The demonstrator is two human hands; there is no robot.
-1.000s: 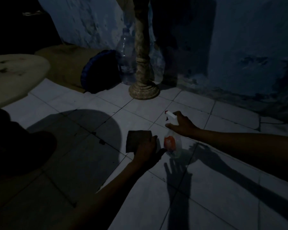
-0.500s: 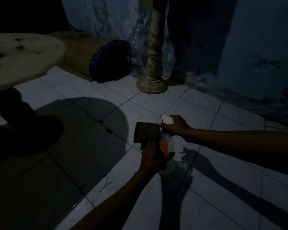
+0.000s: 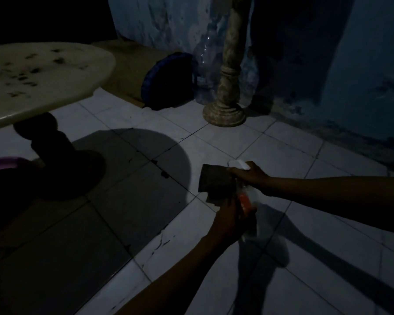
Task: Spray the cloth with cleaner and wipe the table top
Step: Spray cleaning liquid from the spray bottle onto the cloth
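Right hand (image 3: pixel 248 177): it grips the white head of the spray bottle (image 3: pixel 248 201), fingers curled over the top, arm reaching in from the right.
Spray bottle: clear body with an orange label, hanging down below that grip, held above the floor tiles (image 3: pixel 282 155).
Left hand (image 3: pixel 230 220): it pinches the lower edge of the cloth (image 3: pixel 215 181) and holds it upright.
Cloth: dark and squarish, just left of the bottle's head, touching or nearly touching the right fingers; the dim light hides which.
Table top (image 3: pixel 39 76): pale, round, spotted with dark marks, well apart from both grips, up and to the left.
Behind the hands: a stone pedestal (image 3: pixel 228 87) and a large clear bottle (image 3: pixel 206 71) by the blue wall (image 3: pixel 362 64).
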